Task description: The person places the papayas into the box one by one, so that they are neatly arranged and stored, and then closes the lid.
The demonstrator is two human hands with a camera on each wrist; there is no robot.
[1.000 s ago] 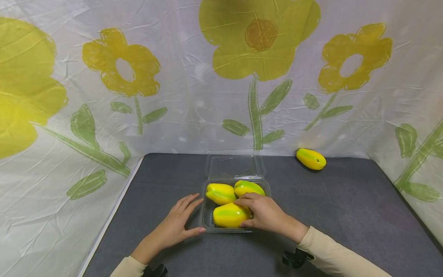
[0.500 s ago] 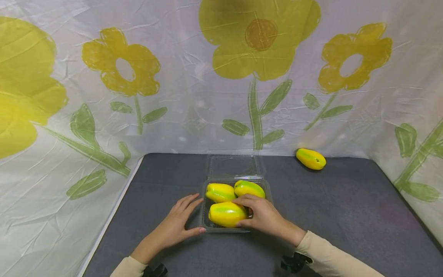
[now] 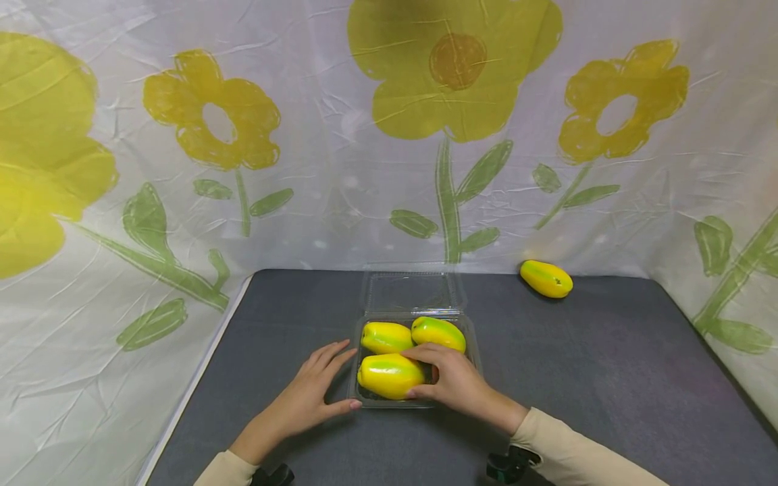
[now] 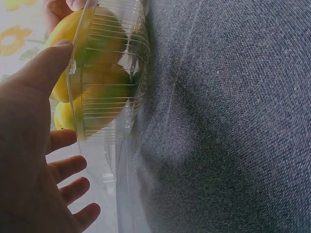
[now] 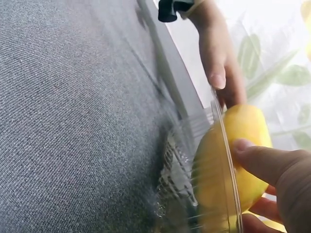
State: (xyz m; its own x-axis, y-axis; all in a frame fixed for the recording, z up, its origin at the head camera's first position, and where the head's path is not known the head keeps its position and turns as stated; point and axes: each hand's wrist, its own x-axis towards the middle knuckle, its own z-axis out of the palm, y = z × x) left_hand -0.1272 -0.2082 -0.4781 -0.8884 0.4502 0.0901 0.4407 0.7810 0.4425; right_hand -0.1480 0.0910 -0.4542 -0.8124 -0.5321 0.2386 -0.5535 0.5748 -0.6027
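Observation:
A clear plastic clamshell container (image 3: 358,395) stands at the middle of the table with its lid (image 3: 413,291) folded back. Inside it lie a back-left mango (image 3: 386,337), a back-right mango (image 3: 440,333) and a front mango (image 3: 389,378), all yellow and green. My right hand (image 3: 458,381) grips the front mango by its right end, the thumb (image 5: 257,155) on its near side. Beside the container's left wall my left hand (image 3: 310,395) has its fingers spread, with the thumb (image 4: 53,60) at the rim in the left wrist view.
Another yellow-green mango (image 3: 546,279) lies near the back right edge of the dark grey table (image 3: 577,364). Behind and at the sides hangs a white cloth (image 3: 328,169) printed with yellow flowers.
My right hand has shifted left with the front mango, bringing it close to the container's left wall. The left hand has stayed in place.

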